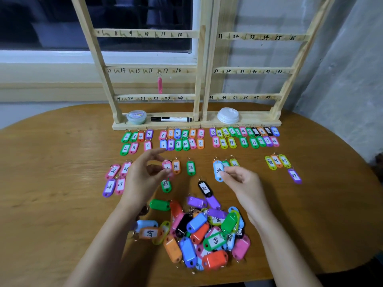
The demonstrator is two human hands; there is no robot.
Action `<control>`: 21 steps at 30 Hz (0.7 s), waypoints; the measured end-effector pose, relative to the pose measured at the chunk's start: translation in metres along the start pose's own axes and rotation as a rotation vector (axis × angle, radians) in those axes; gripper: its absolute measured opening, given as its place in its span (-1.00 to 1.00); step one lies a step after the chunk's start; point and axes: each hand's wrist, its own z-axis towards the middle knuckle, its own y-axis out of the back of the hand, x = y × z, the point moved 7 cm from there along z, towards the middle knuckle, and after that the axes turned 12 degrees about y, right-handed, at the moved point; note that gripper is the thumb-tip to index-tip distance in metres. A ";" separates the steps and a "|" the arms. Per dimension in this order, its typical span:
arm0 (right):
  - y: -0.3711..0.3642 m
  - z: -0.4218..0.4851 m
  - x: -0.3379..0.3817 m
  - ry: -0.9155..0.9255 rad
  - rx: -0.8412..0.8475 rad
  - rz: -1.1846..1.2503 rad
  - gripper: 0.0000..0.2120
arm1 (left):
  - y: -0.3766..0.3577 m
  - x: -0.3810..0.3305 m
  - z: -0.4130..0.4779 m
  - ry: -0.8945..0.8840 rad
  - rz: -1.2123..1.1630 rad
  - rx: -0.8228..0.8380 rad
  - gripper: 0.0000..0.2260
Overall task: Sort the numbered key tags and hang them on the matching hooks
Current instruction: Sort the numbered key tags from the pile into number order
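Two held: L hand [143,175] pinches pink tag [167,165]; R hand [242,183] pinches blue tag [218,169], tag just left of it, axis near-far.

visible parts of my body: 2 hands and 2 forearms.

1. my left hand [143,175]: bare. its fingertips are smeared by blur, so nail detail cannot be read.
2. my right hand [244,183]: bare and sharper in view, with slim fingers.
3. my left forearm [105,243]: uncovered along its whole visible length, widening toward the bottom edge.
4. my right forearm [281,243]: likewise uncovered along its whole visible length.

my upper arms lie outside the view, so i cannot tell whether a sleeve begins higher up.
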 end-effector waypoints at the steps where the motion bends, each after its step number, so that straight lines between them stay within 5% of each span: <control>1: -0.006 0.004 0.004 0.015 0.022 -0.004 -0.90 | 0.006 0.003 0.000 0.009 -0.005 -0.032 -0.61; 6: -0.034 0.023 0.017 0.069 0.108 -0.113 -0.96 | 0.028 0.021 0.002 0.113 -0.081 -0.133 -0.84; 21: -0.103 0.011 0.024 0.141 0.343 -0.759 -0.85 | 0.039 0.041 -0.002 0.155 -0.159 -0.087 -0.92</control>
